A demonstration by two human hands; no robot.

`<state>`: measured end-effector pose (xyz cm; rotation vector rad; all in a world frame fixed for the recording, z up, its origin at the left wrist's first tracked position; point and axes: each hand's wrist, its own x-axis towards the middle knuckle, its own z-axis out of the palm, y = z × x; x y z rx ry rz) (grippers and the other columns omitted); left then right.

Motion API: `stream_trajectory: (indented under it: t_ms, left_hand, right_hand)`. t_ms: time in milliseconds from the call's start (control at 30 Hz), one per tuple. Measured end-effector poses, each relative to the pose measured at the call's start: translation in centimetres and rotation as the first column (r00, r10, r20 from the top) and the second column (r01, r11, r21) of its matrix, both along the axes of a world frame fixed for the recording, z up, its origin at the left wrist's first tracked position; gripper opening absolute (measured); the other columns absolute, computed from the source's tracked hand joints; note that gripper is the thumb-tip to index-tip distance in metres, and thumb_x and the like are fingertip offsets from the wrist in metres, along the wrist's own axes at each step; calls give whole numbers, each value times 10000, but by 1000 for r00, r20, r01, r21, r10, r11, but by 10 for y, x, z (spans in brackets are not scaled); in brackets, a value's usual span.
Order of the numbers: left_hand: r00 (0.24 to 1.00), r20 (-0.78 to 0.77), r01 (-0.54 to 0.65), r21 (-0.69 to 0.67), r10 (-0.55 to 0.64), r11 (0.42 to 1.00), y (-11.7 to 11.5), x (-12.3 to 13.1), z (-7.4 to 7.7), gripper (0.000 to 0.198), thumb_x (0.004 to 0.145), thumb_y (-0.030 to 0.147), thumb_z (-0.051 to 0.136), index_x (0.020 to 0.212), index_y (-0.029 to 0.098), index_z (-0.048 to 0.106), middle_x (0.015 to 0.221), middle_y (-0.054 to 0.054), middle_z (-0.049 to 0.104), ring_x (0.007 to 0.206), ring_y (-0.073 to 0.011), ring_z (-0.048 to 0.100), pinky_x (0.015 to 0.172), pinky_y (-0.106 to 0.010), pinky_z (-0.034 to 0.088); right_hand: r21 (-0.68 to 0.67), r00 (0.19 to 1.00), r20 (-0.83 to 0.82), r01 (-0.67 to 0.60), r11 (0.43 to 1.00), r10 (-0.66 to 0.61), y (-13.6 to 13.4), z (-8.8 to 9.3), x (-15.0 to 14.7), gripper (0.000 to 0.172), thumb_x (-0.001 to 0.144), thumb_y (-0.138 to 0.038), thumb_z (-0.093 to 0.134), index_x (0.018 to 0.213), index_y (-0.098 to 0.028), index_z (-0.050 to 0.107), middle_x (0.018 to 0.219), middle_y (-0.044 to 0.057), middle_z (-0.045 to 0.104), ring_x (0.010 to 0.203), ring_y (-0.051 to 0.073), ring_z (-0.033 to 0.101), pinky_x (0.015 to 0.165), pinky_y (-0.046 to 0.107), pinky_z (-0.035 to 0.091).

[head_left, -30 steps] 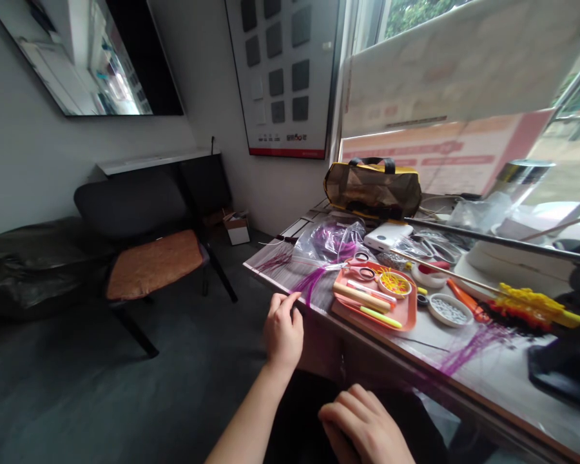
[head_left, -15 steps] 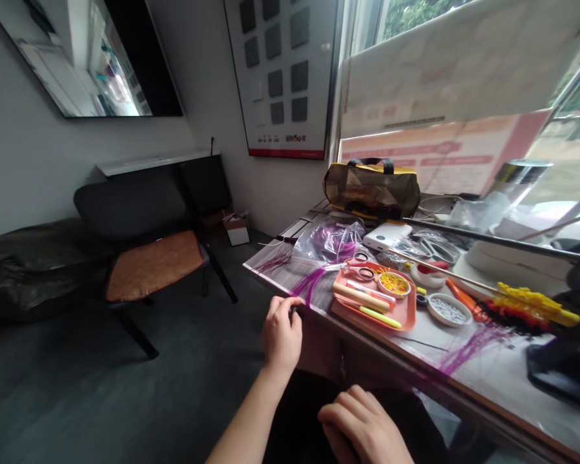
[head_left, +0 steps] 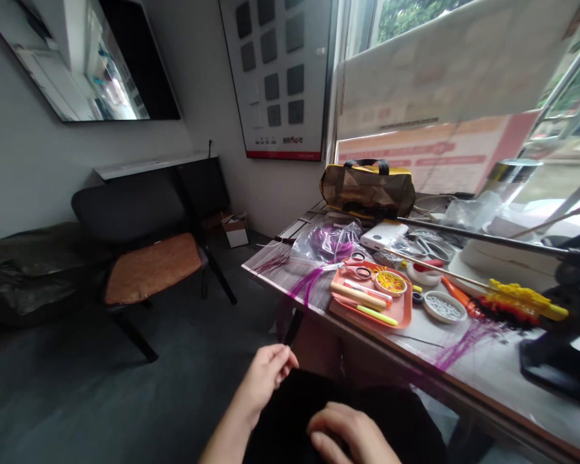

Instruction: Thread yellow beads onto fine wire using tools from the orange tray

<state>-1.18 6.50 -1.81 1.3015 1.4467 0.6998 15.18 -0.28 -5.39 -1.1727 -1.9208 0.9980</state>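
Observation:
My left hand (head_left: 269, 372) is closed in a pinch below the table's near-left edge. Faint purple threads (head_left: 283, 322) run down to its fingertips from the purple bundle (head_left: 305, 285) lying over that edge. Low in the view, above my dark-clothed lap, my right hand (head_left: 352, 430) has its fingers curled inward. Whatever those fingers may hold is hidden. A clear plastic bag (head_left: 314, 241) with more coiled purple thread lies behind the bundle. Beside it, scissors (head_left: 360, 265) rest at the corner of an orange tray (head_left: 405, 312).
The tray holds pens and a small bowl of yellow-orange pieces (head_left: 390, 282). To its right are a dish of grey beads (head_left: 445, 307), loose purple strands (head_left: 464, 345) and a stick with yellow pieces (head_left: 517, 296). A chair (head_left: 152, 270) stands at the left.
My left hand has dropped from the table edge toward my lap, drawing purple threads downward. My right hand has shifted slightly left. The camera view has turned a little.

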Motion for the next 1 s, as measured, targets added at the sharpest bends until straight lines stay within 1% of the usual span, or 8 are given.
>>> stream_trajectory:
  t_ms: [67,167,300,367,567,633,733,1000]
  left_hand:
    - [985,164,54,-57,-44,997,-7,-3,22,327,783,457,362,595,200,433,523,50,347,423,-82,282,418,-208,245]
    - [911,412,105,-145,-37,984,-12,-6,44,339,753,490,408,577,203,361,502,74,297,394,-54,188,379,-182,175]
    - [722,677,99,-305,143,947,-11,-13,44,348,654,404,614,537,176,380,467,85,304,383,-27,174,366,-161,105]
    - [730,660,63,-327,180,943,-9,-16,35,335,636,397,634,538,172,407,462,85,310,379,-25,184,361,-156,103]
    - [802,490,-302,-160,341,940,-14,-10,8,440,626,330,694,1020,230,525,679,60,487,481,-56,372,403,-146,243]
    - [861,388,-382,68,329,922,-24,-5,9,404,629,315,700,1001,246,561,714,54,507,578,-84,449,514,-168,358]
    - [972,209,-168,292,109,941,-43,4,20,188,708,345,628,834,207,656,753,-10,567,705,-158,517,645,-239,409]
    - [991,132,-70,356,24,932,-49,22,30,129,659,323,671,714,209,697,666,-15,536,549,-130,438,503,-234,347]
  right_hand:
    - [-346,939,-341,-165,924,40,7,11,-12,451,856,-542,396,1046,-203,625,964,89,676,832,199,635,642,254,482]
    - [-441,668,-736,-349,827,-110,25,38,-21,676,787,-672,345,1248,-197,482,1195,133,581,1036,239,575,773,353,487]
    - [-416,428,-821,3,909,-377,41,82,12,363,832,-542,405,981,-272,597,972,59,663,969,228,606,850,424,467]
    - [-299,498,-757,310,902,-423,39,97,34,305,882,-470,353,810,-275,577,733,34,621,716,205,617,718,391,511]
    - [-190,701,-493,491,850,-515,11,79,30,312,792,-525,535,702,-231,589,668,24,599,601,182,531,557,270,463]
    - [-122,811,-369,442,889,-454,6,60,14,373,782,-567,519,831,-216,638,722,35,643,646,192,555,643,275,469]
    - [-86,904,-300,292,952,-304,2,37,-3,464,798,-609,446,815,-197,656,640,23,626,570,168,537,587,248,459]
    - [-114,950,-264,138,984,-164,2,25,-16,483,851,-557,383,688,-168,618,512,-18,521,457,112,448,465,196,382]
